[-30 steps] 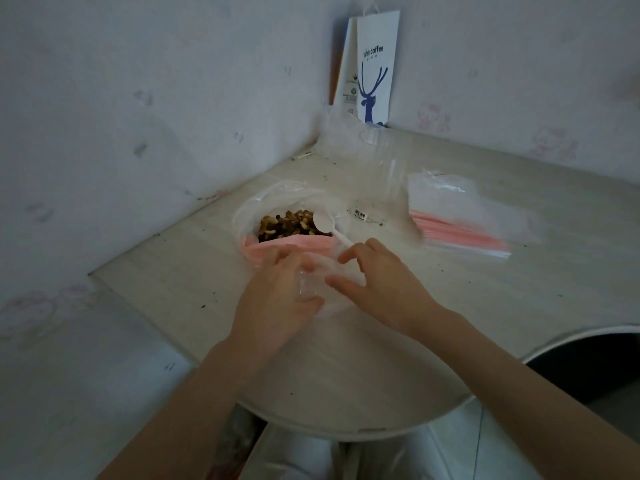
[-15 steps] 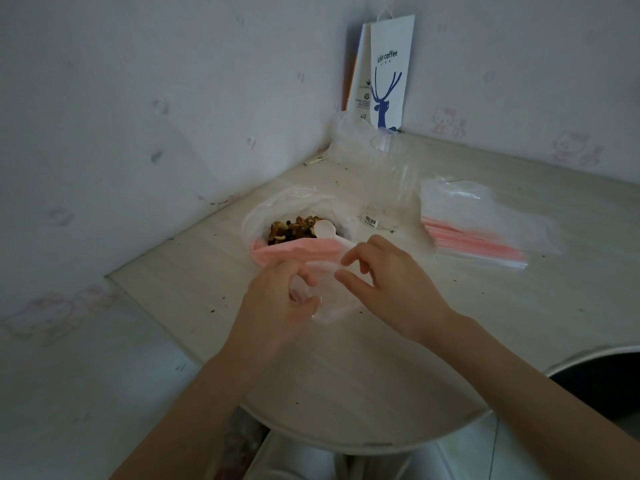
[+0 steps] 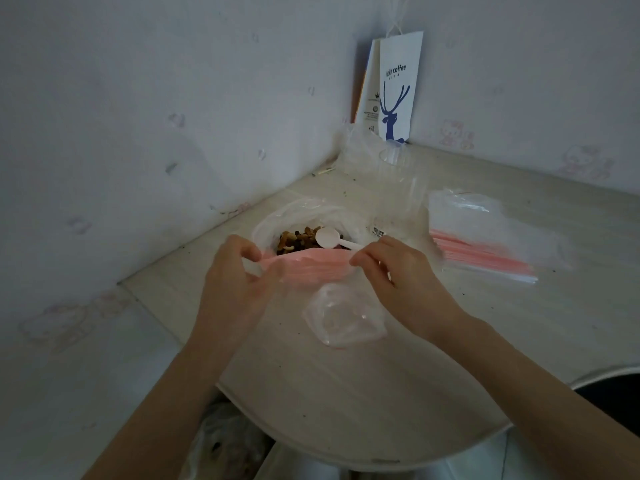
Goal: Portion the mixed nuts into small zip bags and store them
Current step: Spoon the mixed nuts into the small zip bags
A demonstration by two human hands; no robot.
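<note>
Head view. Count: two hands, one small zip bag in the grip, one open bag of nuts, one spoon, one stack of spare zip bags, one paper bag.

1. Grip: the left hand [image 3: 232,285] and right hand [image 3: 407,277] each pinch one end of the small zip bag [image 3: 343,320] at its pink seal strip, fingers curled. The strip is stretched between them, and the clear, crinkled film hangs below.
2. Just beyond the grip: mixed nuts [image 3: 294,239] in a clear film bag with its mouth open. A white plastic spoon [image 3: 328,236] lies on them.
3. Right of the grip, apart: a flat stack of zip bags [image 3: 485,252] with pink strips.
4. Far beyond, in the wall corner: an upright paper bag [image 3: 398,95].
5. Room: bare table [image 3: 346,403] lies nearer than the grip, ending in a rounded edge
</note>
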